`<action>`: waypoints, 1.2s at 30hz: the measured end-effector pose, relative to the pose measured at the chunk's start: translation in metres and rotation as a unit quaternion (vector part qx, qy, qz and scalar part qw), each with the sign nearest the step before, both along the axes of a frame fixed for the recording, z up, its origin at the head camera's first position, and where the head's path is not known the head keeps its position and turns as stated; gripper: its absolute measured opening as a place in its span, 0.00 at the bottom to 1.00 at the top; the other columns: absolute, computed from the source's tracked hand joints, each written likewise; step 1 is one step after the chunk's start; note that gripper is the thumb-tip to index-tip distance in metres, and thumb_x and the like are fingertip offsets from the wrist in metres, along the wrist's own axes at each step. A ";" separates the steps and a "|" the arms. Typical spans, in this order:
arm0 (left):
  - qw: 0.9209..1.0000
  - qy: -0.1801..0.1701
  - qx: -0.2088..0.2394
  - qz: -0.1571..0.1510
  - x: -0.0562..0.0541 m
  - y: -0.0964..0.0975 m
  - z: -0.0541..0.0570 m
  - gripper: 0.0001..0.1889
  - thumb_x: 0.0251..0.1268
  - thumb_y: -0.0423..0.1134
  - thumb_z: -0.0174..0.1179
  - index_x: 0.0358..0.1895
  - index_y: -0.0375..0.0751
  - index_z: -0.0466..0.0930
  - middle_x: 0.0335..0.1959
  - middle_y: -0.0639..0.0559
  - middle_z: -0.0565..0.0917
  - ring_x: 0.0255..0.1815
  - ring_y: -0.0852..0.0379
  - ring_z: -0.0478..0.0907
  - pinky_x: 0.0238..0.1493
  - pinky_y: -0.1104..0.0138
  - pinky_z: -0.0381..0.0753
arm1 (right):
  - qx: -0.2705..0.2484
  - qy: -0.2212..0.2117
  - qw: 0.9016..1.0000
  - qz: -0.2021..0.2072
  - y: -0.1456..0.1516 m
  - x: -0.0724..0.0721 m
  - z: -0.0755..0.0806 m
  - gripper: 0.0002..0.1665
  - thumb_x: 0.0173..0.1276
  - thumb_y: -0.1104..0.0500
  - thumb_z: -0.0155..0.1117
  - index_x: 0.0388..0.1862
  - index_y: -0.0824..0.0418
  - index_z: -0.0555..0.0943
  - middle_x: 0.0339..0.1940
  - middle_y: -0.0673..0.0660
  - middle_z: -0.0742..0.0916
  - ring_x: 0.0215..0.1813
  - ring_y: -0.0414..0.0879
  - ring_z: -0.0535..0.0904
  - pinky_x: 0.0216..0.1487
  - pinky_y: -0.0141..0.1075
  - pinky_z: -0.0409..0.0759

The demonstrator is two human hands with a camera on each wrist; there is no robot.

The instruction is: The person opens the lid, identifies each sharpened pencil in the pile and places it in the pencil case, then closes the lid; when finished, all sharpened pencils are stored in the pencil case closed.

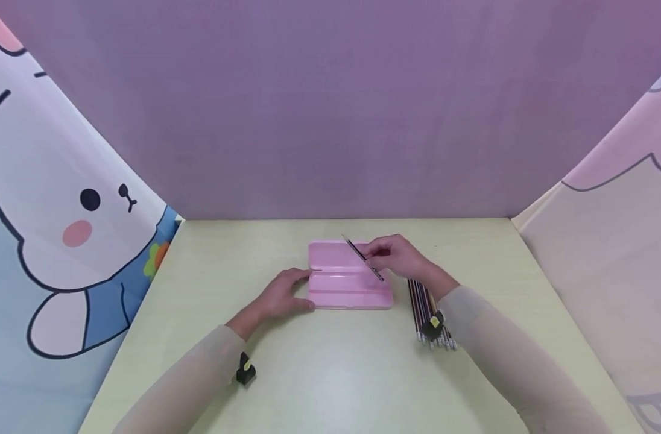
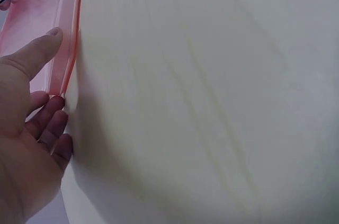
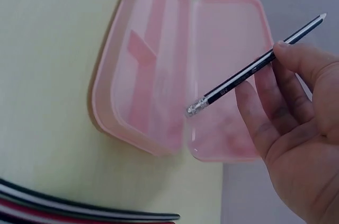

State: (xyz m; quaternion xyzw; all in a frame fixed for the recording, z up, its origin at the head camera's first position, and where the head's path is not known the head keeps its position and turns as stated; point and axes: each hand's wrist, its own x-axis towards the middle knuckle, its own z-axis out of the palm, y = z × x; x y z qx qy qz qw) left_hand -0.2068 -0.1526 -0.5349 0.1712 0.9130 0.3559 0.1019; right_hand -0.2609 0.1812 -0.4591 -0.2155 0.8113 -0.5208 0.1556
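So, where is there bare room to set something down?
The tabletop is bare between the left sleeve and right sleeve, in front of the pink pencil case, and from the left hand to the cartoon-print cloth. Crowded: right of the case, where pencils lie by the right sleeve.

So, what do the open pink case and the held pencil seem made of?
Case: probably plastic, smooth with slight sheen; thin walls and rounded corners suggest moulding.
Pencil: likely painted wood, striped dark and white; its tapered, pale tip suggests sharpening. Its silvery end may be metal.
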 end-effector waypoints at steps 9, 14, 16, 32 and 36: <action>1.000 -0.011 -0.003 -0.013 -0.002 0.002 0.006 0.46 0.51 0.48 0.80 0.75 0.43 0.70 0.52 0.52 0.77 0.49 0.54 0.72 0.52 0.60 0.80 | 0.048 0.049 0.997 0.033 -0.011 0.000 -0.016 0.10 0.68 0.69 0.68 0.47 0.62 0.89 0.46 0.58 0.89 0.42 0.44 0.82 0.43 0.33 0.85; 1.000 -0.007 0.011 -0.013 -0.001 0.002 0.006 0.46 0.49 0.47 0.80 0.74 0.42 0.71 0.60 0.49 0.78 0.57 0.50 0.74 0.60 0.52 0.79 | 0.065 0.064 0.995 0.040 -0.018 0.003 -0.021 0.10 0.66 0.69 0.71 0.44 0.59 0.90 0.43 0.54 0.90 0.41 0.44 0.81 0.43 0.34 0.83; 1.000 -0.002 0.010 -0.015 0.000 0.003 0.005 0.45 0.50 0.48 0.80 0.74 0.43 0.71 0.65 0.48 0.77 0.64 0.47 0.73 0.68 0.48 0.76 | 0.080 0.066 0.994 0.043 -0.020 0.003 -0.023 0.10 0.65 0.69 0.72 0.43 0.58 0.91 0.41 0.53 0.90 0.39 0.43 0.81 0.41 0.33 0.83; 1.000 -0.006 0.021 -0.005 0.005 0.002 -0.002 0.44 0.53 0.48 0.78 0.75 0.45 0.70 0.73 0.46 0.75 0.76 0.43 0.68 0.78 0.45 0.64 | 0.135 0.052 0.987 0.072 -0.033 0.009 -0.037 0.08 0.64 0.67 0.73 0.41 0.58 0.91 0.38 0.50 0.92 0.38 0.40 0.84 0.44 0.32 0.85; 1.000 0.000 0.020 -0.008 0.004 0.002 -0.001 0.44 0.53 0.48 0.78 0.75 0.43 0.69 0.73 0.44 0.74 0.76 0.42 0.67 0.79 0.45 0.63 | 0.145 0.070 0.984 0.075 -0.033 0.012 -0.039 0.08 0.64 0.68 0.73 0.41 0.59 0.90 0.38 0.50 0.92 0.42 0.41 0.85 0.50 0.34 0.86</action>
